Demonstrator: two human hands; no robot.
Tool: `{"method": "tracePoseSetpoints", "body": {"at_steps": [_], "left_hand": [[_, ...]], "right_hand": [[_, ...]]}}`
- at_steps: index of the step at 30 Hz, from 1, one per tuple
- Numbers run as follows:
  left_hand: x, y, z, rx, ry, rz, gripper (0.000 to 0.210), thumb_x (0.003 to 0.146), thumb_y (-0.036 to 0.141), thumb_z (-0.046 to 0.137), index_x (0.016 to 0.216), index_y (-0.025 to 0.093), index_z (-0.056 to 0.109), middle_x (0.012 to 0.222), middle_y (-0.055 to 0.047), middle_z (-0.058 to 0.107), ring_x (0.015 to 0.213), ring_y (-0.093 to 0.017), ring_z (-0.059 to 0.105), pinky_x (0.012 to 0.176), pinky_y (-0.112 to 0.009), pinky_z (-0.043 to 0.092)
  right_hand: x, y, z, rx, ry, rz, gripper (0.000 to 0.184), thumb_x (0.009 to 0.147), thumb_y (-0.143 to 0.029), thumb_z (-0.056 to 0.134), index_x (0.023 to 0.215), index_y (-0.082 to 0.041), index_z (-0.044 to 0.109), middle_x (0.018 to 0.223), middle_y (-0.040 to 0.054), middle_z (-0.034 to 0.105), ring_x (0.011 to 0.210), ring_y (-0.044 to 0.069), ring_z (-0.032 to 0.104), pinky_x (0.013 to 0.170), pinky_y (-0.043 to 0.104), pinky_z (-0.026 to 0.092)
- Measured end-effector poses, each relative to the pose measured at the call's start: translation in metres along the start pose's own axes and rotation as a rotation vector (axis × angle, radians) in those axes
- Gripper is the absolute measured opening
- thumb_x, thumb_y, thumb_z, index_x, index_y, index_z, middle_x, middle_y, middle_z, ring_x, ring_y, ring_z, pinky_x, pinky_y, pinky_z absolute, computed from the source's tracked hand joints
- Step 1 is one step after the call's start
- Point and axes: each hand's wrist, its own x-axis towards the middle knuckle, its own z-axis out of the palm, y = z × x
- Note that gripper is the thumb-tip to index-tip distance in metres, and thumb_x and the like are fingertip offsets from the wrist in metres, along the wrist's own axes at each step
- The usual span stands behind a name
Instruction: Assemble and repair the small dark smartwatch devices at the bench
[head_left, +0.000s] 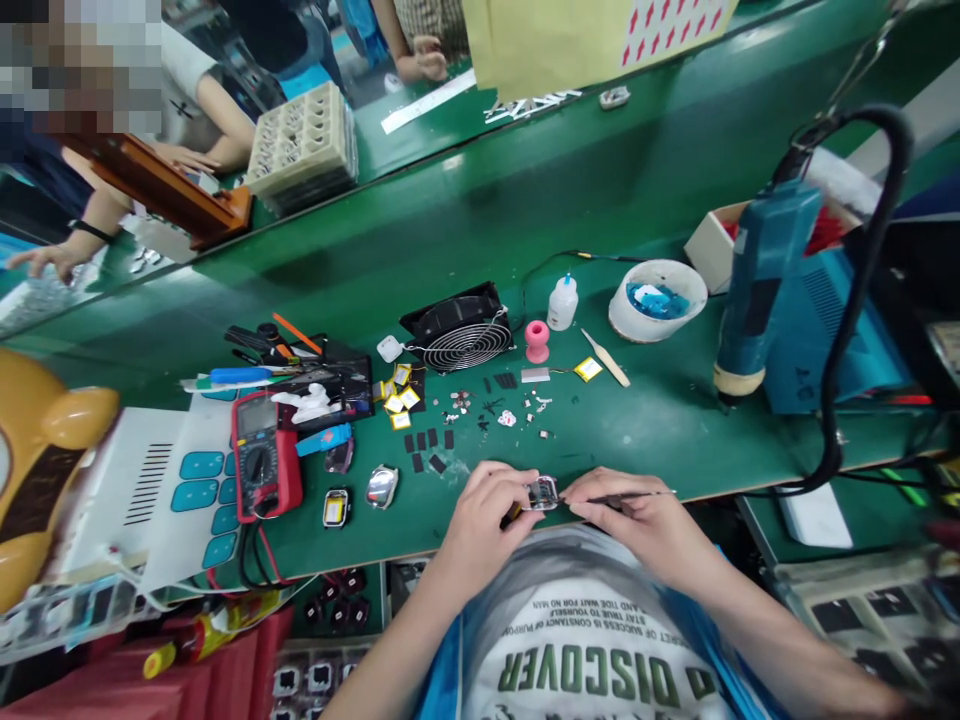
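Note:
My left hand (487,508) is closed around a small open smartwatch case (543,493) with a silver rim, its inside facing up, just above the front edge of the bench. Between the fingers of my right hand (641,515) lies a thin dark tool (619,497); one slim end sticks out to the right, the other reaches the case. Whether it is tweezers or a pry tool I cannot make out. To the left on the bench are a silver watch case (382,487) and a dark one with a yellow part inside (337,508). Small black pads (418,463) lie beyond them.
A fan (466,335), white bottle (562,303), pink holder (537,342) and white tub (654,312) stand behind. A red multimeter (262,455) lies left. A blue power screwdriver (769,285) hangs right. Tiny parts (491,408) are scattered mid-bench. Other people's hands (429,60) show across the partition.

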Motion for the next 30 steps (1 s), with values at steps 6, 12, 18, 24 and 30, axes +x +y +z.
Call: {"method": "tracePoseSetpoints", "body": {"at_steps": [6, 12, 18, 24, 30], "left_hand": [[-0.004, 0.001, 0.001, 0.038, -0.001, -0.016, 0.024, 0.113, 0.014, 0.093, 0.11, 0.031, 0.076, 0.124, -0.007, 0.102, 0.108, -0.03, 0.094, 0.093, -0.047, 0.081], [-0.004, 0.002, 0.002, 0.049, 0.014, -0.017, 0.027, 0.112, 0.011, 0.092, 0.112, 0.032, 0.075, 0.125, -0.006, 0.103, 0.108, -0.03, 0.095, 0.093, -0.047, 0.083], [-0.004, 0.003, 0.002, 0.061, 0.01, -0.026, 0.027, 0.111, 0.011, 0.091, 0.108, 0.032, 0.074, 0.124, -0.007, 0.102, 0.109, -0.031, 0.096, 0.092, -0.049, 0.084], [-0.004, 0.002, 0.002, 0.07, 0.01, -0.024, 0.03, 0.11, 0.009, 0.093, 0.11, 0.032, 0.073, 0.124, -0.006, 0.102, 0.108, -0.031, 0.095, 0.092, -0.048, 0.084], [-0.008, 0.001, 0.001, 0.124, 0.027, -0.01, 0.033, 0.108, 0.009, 0.091, 0.125, 0.035, 0.077, 0.13, -0.004, 0.1, 0.114, -0.031, 0.095, 0.097, -0.047, 0.085]], "right_hand": [[-0.006, -0.002, 0.006, -0.068, 0.023, 0.058, 0.029, 0.109, -0.06, 0.091, 0.098, -0.036, 0.103, 0.098, 0.0101, 0.099, 0.093, 0.041, 0.096, 0.09, 0.059, 0.086], [-0.003, 0.0, 0.002, -0.037, 0.038, 0.081, 0.046, 0.105, -0.078, 0.091, 0.094, -0.034, 0.1, 0.094, 0.008, 0.098, 0.088, 0.036, 0.094, 0.08, 0.046, 0.082], [-0.002, 0.0, 0.009, -0.061, 0.059, 0.084, 0.032, 0.103, -0.066, 0.092, 0.093, -0.036, 0.1, 0.093, 0.0065, 0.099, 0.086, 0.036, 0.095, 0.08, 0.045, 0.08], [0.001, -0.007, 0.005, 0.012, -0.015, 0.071, 0.031, 0.103, -0.063, 0.094, 0.088, -0.037, 0.101, 0.095, 0.0077, 0.099, 0.09, 0.037, 0.096, 0.086, 0.048, 0.083], [0.004, -0.011, -0.001, 0.054, -0.012, 0.102, 0.047, 0.098, -0.081, 0.099, 0.09, -0.035, 0.1, 0.099, 0.0102, 0.1, 0.093, 0.038, 0.096, 0.085, 0.047, 0.082]]}}
